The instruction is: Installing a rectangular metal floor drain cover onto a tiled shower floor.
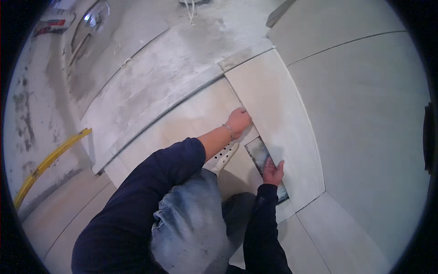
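Note:
A large pale tile [273, 114] lies along the wall at the right. My left hand [239, 121] is closed at its near long edge, with the fingertips mostly hidden there. Lower along the same edge my right hand [273, 173] grips the tile, its thumb beside the edge and its fingers partly out of sight. Beneath that hand a long gap [258, 153] in the floor shows a dark, rough bed. A white shoe with holes [226, 160] rests on the tiles between my arms.
A yellow bar [50, 160], perhaps a level, stands at the left. Past a dark metal strip [169, 116] the bare floor [182, 55] is grey and stained. Large wall tiles [360, 100] rise at the right. A bag [52, 22] sits in the far left corner.

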{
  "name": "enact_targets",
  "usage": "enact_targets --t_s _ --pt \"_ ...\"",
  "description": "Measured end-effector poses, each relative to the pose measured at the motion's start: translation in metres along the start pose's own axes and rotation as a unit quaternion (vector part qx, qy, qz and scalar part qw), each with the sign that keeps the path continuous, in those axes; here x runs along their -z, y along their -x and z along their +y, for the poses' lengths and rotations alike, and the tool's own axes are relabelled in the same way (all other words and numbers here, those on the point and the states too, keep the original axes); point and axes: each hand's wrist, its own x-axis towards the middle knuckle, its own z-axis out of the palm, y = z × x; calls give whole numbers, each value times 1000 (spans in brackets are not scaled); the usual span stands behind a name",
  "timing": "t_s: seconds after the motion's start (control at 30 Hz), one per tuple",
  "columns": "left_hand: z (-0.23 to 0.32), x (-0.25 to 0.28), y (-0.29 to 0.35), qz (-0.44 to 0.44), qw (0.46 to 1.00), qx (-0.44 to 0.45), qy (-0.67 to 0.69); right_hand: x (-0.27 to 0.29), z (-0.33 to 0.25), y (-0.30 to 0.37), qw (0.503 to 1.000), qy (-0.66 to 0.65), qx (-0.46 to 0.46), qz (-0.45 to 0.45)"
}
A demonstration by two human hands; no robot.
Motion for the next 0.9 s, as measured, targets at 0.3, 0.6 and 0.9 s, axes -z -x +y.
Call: enact_targets --t_s 0.3,0.6,0.9 --pt "9 -4 4 -11 1000 -3 -2 11 3 -1 999 50 4 5" --pt "3 -8 7 37 999 0 8 18 -2 7 998 59 18 17" --pt "11 1 5 -31 998 15 -45 22 5 -1 996 71 48 5"
